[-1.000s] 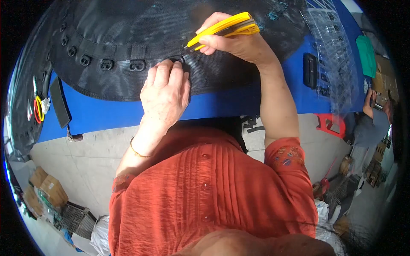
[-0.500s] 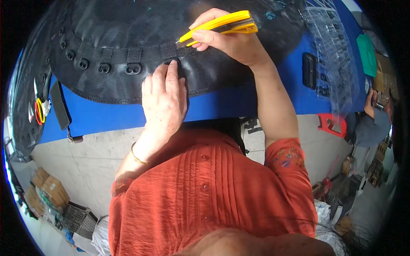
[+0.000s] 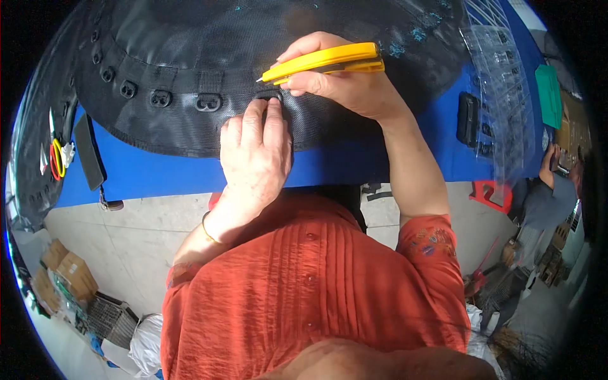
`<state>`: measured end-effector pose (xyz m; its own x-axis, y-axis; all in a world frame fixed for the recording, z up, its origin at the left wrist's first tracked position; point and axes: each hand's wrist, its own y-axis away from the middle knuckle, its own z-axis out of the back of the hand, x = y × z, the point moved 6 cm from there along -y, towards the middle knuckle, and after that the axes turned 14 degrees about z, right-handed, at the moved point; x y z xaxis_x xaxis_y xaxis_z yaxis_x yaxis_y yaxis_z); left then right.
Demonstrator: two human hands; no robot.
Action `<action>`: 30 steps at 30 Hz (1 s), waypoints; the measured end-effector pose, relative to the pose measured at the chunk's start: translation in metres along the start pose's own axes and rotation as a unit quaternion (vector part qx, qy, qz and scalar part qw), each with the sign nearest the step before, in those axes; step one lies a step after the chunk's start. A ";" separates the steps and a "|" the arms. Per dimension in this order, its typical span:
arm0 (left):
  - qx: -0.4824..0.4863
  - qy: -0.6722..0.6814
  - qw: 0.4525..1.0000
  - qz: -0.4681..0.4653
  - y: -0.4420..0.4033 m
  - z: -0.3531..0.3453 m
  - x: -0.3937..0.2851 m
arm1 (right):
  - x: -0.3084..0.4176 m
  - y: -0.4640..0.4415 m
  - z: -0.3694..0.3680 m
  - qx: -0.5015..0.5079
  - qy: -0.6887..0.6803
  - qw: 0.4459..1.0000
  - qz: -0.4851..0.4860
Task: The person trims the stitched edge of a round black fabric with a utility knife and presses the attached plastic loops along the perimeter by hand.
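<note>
It looks like a workshop or small factory floor: a blue-covered work table (image 3: 354, 166) spread with black mesh fabric (image 3: 329, 126) across the top of the frame, bare grey flooring (image 3: 142, 237) below it, cardboard boxes (image 3: 76, 275) and a wire crate (image 3: 111, 316) at lower left, and another person (image 3: 550, 199) among stacked goods at the right edge

On the blue counter (image 3: 342, 168): 1 black mesh sheet (image 3: 183, 133), broad, curved at the near edge; 1 dark flat slab (image 3: 90, 152), at left; 1 black case (image 3: 468, 119), right of the mesh; clear plastic packaging (image 3: 505, 117), beside the case.
</note>
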<state>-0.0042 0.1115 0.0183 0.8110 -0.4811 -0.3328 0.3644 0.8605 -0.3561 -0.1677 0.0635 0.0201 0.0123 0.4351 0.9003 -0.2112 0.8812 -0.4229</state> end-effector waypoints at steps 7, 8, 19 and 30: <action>0.001 0.020 1.000 -0.004 0.000 -0.001 0.002 | -0.006 -0.002 -0.005 0.032 0.026 0.999 0.015; 0.002 0.026 1.000 -0.006 0.000 -0.001 0.002 | -0.005 -0.003 -0.005 0.027 0.020 0.999 0.037; -0.012 0.031 0.999 -0.007 0.001 -0.003 0.004 | -0.006 -0.009 -0.012 0.053 0.014 0.997 0.053; -0.018 0.017 1.000 -0.012 0.002 -0.004 0.004 | 0.000 -0.011 -0.014 0.048 0.005 0.998 0.030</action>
<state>-0.0024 0.1105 0.0132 0.7857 -0.5082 -0.3528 0.3672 0.8420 -0.3952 -0.1516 0.0566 0.0227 0.0065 0.4887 0.8724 -0.3043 0.8321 -0.4638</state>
